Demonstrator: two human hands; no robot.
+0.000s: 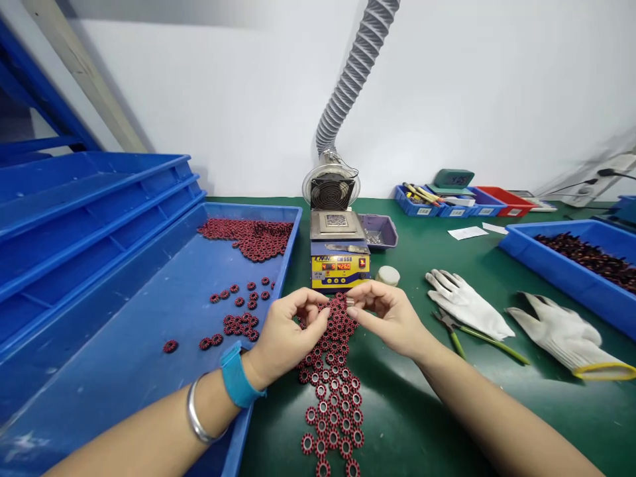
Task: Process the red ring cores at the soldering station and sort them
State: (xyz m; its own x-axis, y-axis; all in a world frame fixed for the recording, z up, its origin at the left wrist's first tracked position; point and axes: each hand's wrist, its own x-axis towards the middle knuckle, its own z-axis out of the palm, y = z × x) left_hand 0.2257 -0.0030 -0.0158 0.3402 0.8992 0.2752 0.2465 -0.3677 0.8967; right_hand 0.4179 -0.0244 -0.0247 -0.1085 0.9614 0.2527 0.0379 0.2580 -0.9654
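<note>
A: What are you seeing, biggest first?

B: A smooth green table point(417, 411) is gleaming, and a shallow blue plastic tray point(124, 318) is filling the left side, with more trays point(99, 192) standing stacked beside it. A ribbed grey hose point(355, 73) is curving down to a boxy machine point(340, 278) with a dull metal top.

A: And the rings?

B: Toothed red-and-black rings point(336, 334) are lying on the table in front of the machine, heaping up near it and spreading loosely toward the person. More are sitting in the tray.

A: How are the hands doing?

B: Both are working at the heap. The left hand point(293, 324) is curling, thumb and forefinger nearly together; I cannot tell whether it is gripping anything. The right hand point(385, 315) is pinching a small silvery piece point(350, 301) between thumb and fingers.

A: What else is around?

B: On the right, a blue bin point(561, 278) is holding dark, copper-tinged parts point(591, 258). Two pale knitted gloves point(470, 308) are lying limp, green-handled pliers point(489, 343) are resting by them, and a round white pot point(387, 275) is sitting beside the machine.

A: Anything in the way?

B: The hands are covering some rings, and the left wrist, wearing a blue band point(239, 377) and a metal bangle point(195, 411), is crossing the tray's edge.
</note>
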